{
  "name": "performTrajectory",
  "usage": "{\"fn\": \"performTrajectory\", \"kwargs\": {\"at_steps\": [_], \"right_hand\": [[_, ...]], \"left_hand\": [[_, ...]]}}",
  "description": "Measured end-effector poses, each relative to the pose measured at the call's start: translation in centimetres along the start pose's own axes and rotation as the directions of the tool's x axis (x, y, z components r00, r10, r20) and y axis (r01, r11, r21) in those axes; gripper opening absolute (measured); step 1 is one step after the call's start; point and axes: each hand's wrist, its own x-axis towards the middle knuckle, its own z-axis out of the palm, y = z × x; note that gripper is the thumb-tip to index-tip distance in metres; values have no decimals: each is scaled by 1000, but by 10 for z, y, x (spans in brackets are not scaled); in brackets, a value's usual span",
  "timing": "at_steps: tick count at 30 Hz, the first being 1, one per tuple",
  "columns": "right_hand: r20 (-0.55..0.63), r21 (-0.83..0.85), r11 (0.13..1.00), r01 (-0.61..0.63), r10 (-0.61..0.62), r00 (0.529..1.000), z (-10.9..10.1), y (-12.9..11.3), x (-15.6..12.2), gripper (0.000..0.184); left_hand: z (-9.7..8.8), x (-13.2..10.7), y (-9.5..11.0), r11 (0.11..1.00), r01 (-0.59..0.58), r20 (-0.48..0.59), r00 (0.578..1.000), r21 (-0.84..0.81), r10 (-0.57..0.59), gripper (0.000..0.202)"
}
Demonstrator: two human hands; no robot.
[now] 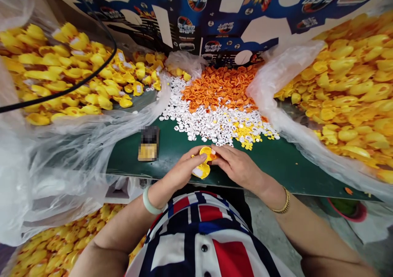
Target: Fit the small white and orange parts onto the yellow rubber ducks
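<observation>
Since the hollow yellow plastic shell (205, 170) looks light, flexy, hold its rim; left hand (186, 165) clamps it, right hand's (238, 165) grip unclear.

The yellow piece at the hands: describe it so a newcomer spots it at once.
Find the green table. At its near edge, between left hand and right hand, is the yellow piece. Unlike the yellow pieces heaped at both sides, it is held.

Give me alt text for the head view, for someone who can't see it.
A left hand grips a yellow shell at the near edge of a green table, the right hand against it. Beyond lie white pieces and orange pieces, with yellow parts heaped on both sides.
</observation>
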Motion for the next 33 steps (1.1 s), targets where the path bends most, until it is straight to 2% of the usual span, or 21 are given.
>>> {"fn": "performTrajectory", "kwargs": {"at_steps": [3, 6, 9, 11, 13, 17, 24, 27, 30, 33], "right_hand": [[-80, 33, 999, 5, -2, 997, 3, -2, -1, 36], [-67, 39, 999, 24, -21, 998, 7, -4, -2, 38], [-73, 50, 994, 97, -93, 993, 11, 0, -4, 42], [-104, 50, 991, 125, -120, 987, 15, 3, -6, 46], [-128, 46, 990, 131, -124, 984, 19, 3, -10, 49], [-174, 70, 991, 111, -98, 980, 29, -3, -22, 54], [-165, 121, 992, -29, 49, 985, 26, -10, -24, 47], [-197, 134, 991, -14, 41, 979, 23, -8, -22, 38], [-211, 148, 987, 57, -25, 977, 23, -4, -22, 33], [-202, 165, 984, 71, -36, 979, 28, -6, -25, 33]], "left_hand": [[1, -2, 2, 998, -4, -9, 1000, -67, 4, 44], [3, -1, 1, 995, -43, -22, 999, -85, 41, 42], [3, 0, -1, 994, -51, -43, 998, -100, 47, 37], [2, -2, -1, 992, -32, -15, 999, -121, 31, 37], [2, -6, -1, 987, 43, 51, 998, -156, -36, 42], [2, -12, 0, 964, 209, 116, 975, -165, -191, 53], [9, -4, 0, 987, 142, 49, 989, -70, -139, 44], [11, -2, -1, 982, 156, 59, 987, -105, -151, 39], [10, -4, -1, 967, 193, 119, 977, -166, -175, 36], [6, -6, 0, 954, 247, 225, 952, -169, -207, 41]]}}
